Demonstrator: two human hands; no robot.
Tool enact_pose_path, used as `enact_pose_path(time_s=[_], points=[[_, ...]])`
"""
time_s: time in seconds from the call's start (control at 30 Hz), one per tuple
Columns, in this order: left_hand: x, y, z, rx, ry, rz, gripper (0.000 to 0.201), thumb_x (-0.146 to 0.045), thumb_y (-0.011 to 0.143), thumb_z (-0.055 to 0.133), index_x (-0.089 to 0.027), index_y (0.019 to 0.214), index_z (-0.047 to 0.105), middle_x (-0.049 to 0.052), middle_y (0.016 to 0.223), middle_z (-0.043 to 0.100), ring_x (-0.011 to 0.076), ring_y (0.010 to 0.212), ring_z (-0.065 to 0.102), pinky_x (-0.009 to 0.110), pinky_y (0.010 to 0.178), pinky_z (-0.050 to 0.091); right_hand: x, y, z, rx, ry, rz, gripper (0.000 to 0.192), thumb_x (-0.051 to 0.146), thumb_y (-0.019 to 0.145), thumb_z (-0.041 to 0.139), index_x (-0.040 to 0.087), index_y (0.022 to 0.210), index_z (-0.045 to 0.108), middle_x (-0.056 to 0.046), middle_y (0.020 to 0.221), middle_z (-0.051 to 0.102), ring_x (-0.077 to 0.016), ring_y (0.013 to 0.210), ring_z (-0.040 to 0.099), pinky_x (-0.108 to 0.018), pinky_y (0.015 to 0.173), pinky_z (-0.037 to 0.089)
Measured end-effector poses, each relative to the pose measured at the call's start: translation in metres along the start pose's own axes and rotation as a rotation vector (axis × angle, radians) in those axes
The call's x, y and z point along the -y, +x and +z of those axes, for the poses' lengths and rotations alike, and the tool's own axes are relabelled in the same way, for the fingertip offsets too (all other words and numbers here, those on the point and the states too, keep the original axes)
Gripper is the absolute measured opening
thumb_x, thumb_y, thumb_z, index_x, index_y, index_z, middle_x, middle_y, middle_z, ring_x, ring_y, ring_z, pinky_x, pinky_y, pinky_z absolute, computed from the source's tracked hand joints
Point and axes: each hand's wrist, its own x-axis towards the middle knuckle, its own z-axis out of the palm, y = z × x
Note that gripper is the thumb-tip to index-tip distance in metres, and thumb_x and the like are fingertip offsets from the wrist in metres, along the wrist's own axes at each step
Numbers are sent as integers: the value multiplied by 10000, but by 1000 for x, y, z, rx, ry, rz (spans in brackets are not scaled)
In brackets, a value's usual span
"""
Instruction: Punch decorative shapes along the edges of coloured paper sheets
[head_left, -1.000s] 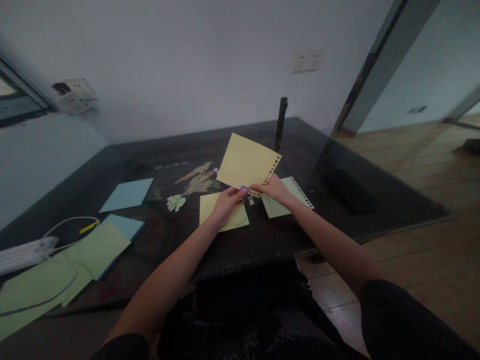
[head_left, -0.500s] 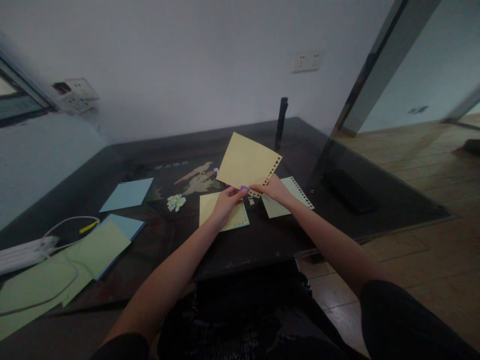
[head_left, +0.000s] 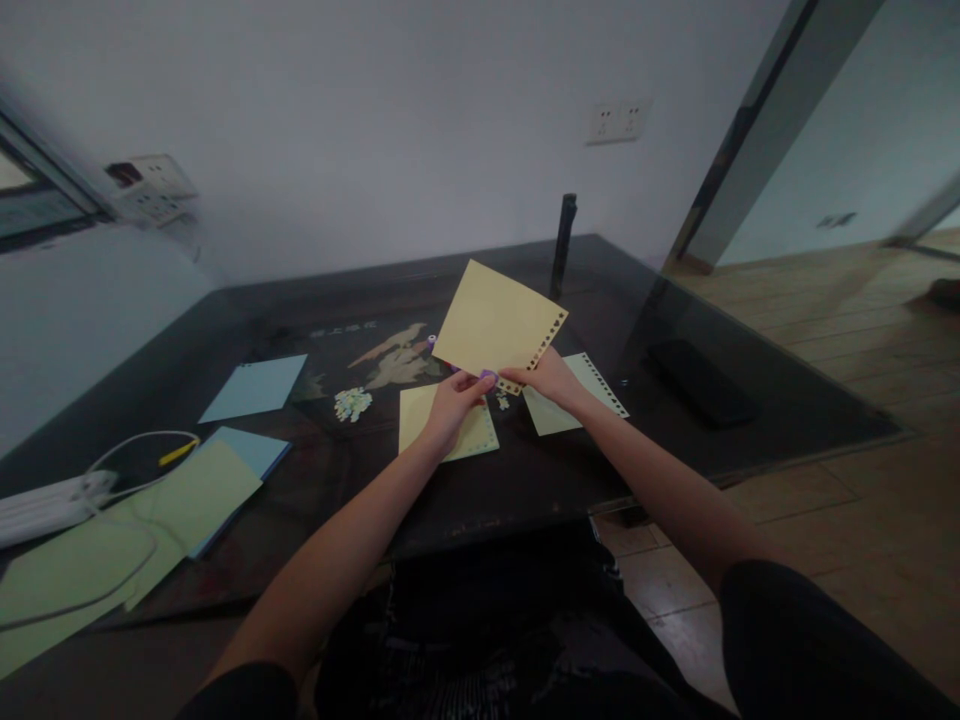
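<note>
Both hands hold up a yellow paper sheet point(head_left: 491, 322) above the dark table point(head_left: 525, 470). Punched holes run along the sheet's right edge. My left hand point(head_left: 451, 404) grips a small purple punch point(head_left: 488, 376) against the sheet's lower edge. My right hand point(head_left: 549, 376) pinches the sheet's lower right corner. Below the hands lie a second yellow sheet point(head_left: 417, 412) with a punched border and a pale green sheet point(head_left: 592, 385) with punched holes along its edge.
A pile of paper punch-outs point(head_left: 351, 404) lies left of the hands. Blue sheets point(head_left: 255, 388) and green sheets point(head_left: 187, 495) lie at the left, with a white power strip point(head_left: 45, 503) and cable. A black upright post point(head_left: 561, 243) and a dark flat object point(head_left: 699, 380) stand at the right.
The held yellow sheet has tilted up very slightly; both hands keep their grip in nearly the same place.
</note>
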Motion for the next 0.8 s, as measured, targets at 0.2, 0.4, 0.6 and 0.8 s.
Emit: enact_pose_path(time_s=[0.2, 0.4, 0.6, 0.8], points=[[-2, -1, 1, -9, 17, 18, 364, -433, 617, 779, -146, 823, 690, 74, 836, 691, 171, 768, 607, 264, 660, 413, 2, 0, 0, -14, -28, -1, 391, 188, 668, 733, 152, 1046, 641, -108, 1072, 690, -261, 1058, 622, -450, 969, 480], [1, 0, 2, -22, 25, 32, 338, -431, 622, 780, -150, 786, 687, 57, 805, 688, 161, 745, 597, 263, 663, 407, -2, 1, 0, -5, -9, 1, 404, 191, 670, 730, 155, 1061, 635, -106, 1085, 687, -254, 1053, 625, -455, 957, 484], [1, 0, 4, -26, 18, 53, 340, -422, 617, 786, -147, 795, 697, 61, 815, 697, 169, 758, 607, 267, 673, 414, 0, 1, -2, 8, 39, -3, 414, 216, 669, 737, 160, 1064, 628, -99, 1124, 676, -239, 1022, 639, -434, 962, 483], [-2, -3, 9, -15, -5, 61, 322, -413, 625, 785, -143, 786, 714, 73, 812, 708, 188, 776, 616, 301, 733, 429, 10, -1, -6, 2, 39, 11, 400, 195, 660, 728, 164, 1049, 642, -96, 1090, 690, -256, 1009, 643, -452, 958, 481]])
